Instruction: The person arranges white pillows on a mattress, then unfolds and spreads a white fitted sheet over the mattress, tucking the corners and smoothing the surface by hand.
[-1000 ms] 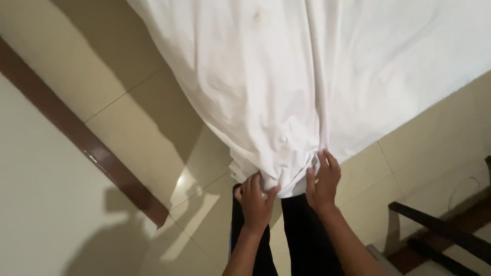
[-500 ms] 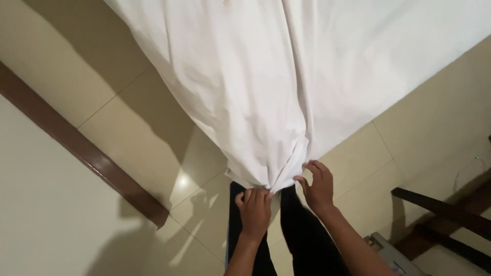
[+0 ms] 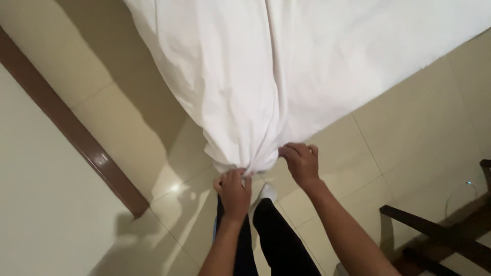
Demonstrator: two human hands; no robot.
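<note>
White bedsheet (image 3: pixel 266 87) hangs bunched at its corner, where the left hand (image 3: pixel 234 188) and right hand (image 3: pixel 302 162), both clamped on cloth, gather its folds above the tiled floor (image 3: pixel 409 133).

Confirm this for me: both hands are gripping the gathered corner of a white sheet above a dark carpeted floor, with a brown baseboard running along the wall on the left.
One detail is off. The floor is pale glossy tile, not dark carpet; the head view shows its grout lines and a light reflection. The rest holds: the left hand and right hand grip the gathered corner of the white sheet, and the brown baseboard runs along the wall on the left.
</note>
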